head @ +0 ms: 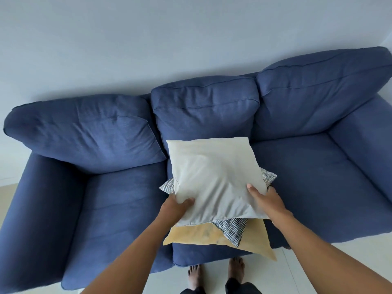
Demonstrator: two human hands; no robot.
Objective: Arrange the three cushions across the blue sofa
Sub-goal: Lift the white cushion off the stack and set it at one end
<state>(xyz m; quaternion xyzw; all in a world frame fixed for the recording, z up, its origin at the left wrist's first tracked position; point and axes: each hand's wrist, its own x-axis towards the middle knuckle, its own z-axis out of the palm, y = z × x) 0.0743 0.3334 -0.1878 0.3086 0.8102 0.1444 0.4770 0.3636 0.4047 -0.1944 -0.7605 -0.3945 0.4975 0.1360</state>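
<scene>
Three cushions lie stacked on the middle seat of the blue sofa point(118, 209). On top is a plain white cushion point(214, 175). Under it a dark-and-white striped cushion point(232, 229) pokes out at the corners. At the bottom a yellow cushion point(195, 235) hangs over the seat's front edge. My left hand point(176, 205) grips the white cushion's near left corner, thumb on top. The near right edge of that cushion is held by my right hand point(266, 198), fingers tucked beneath.
The sofa has three back cushions and padded arms at both ends; its left and right seats hold nothing. A pale wall stands behind it. My bare feet point(216, 272) stand on a light tiled floor just before the middle seat.
</scene>
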